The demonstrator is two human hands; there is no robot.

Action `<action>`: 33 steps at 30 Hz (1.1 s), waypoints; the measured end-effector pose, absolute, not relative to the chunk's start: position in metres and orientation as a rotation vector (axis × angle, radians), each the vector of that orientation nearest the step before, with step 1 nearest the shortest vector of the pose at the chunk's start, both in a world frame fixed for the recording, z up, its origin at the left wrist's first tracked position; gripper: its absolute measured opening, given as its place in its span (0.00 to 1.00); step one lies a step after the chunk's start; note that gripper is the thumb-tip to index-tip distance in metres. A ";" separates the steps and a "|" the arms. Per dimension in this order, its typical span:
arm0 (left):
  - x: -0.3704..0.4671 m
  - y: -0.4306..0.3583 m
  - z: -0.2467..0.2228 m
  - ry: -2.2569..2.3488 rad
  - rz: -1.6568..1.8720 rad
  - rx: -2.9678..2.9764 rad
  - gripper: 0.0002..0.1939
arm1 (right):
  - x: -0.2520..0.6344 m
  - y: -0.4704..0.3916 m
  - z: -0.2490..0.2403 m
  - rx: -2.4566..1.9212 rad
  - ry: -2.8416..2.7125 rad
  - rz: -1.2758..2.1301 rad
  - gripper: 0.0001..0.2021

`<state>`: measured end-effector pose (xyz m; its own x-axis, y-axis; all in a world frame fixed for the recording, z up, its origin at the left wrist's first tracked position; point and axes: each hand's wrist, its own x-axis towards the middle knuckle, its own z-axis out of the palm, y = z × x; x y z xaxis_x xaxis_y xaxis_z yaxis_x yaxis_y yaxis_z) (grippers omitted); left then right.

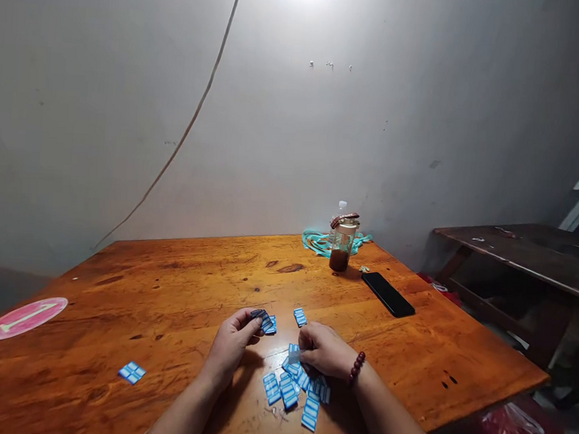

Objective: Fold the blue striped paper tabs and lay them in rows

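Flat, blue-and-white rectangular pieces (265, 321) are finger-pinched by the left hand (231, 340). For the right hand (327, 350) — finger closure cannot be told.

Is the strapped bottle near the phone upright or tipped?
Upright: the strapped bottle stands on its base, lid uppermost, dark contents at the bottom.

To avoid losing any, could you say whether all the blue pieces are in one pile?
No, a blue piece lies apart, left of the left hand.

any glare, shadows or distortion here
Head view: strong glare on the wall top; head view: sheen on the table between left hand and right hand, dark shadows near both; head view: pink sign seemingly stretched at far left.
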<state>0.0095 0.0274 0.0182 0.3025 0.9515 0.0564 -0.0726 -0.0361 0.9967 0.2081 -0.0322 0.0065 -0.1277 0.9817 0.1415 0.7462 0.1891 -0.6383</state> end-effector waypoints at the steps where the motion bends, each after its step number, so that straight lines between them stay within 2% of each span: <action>1: 0.010 0.027 0.018 0.908 1.047 1.307 0.11 | 0.206 -0.032 0.008 -1.572 -1.919 0.574 0.05; 6: 0.013 0.026 0.017 0.858 1.031 1.202 0.12 | 0.181 -0.032 0.035 -1.313 -1.790 0.326 0.07; 11: 0.014 0.029 0.014 0.756 0.989 1.082 0.12 | 0.151 -0.017 0.052 -1.089 -1.941 0.207 0.10; 20: 0.015 0.025 0.004 0.726 0.860 1.046 0.15 | 0.158 0.010 0.007 -1.096 -1.758 0.444 0.11; 27: 0.016 0.028 0.003 0.818 0.900 1.089 0.18 | 0.157 0.005 0.010 -1.145 -1.681 0.484 0.10; 33: 0.014 0.032 0.002 0.819 0.914 1.104 0.15 | 0.156 0.006 0.008 -1.120 -1.534 0.843 0.06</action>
<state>0.0143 0.0325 0.0017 0.4029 0.9103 -0.0948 -0.1938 0.1861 0.9632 0.1558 0.0055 0.0080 -0.0540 0.9457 0.3206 0.2366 0.3240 -0.9160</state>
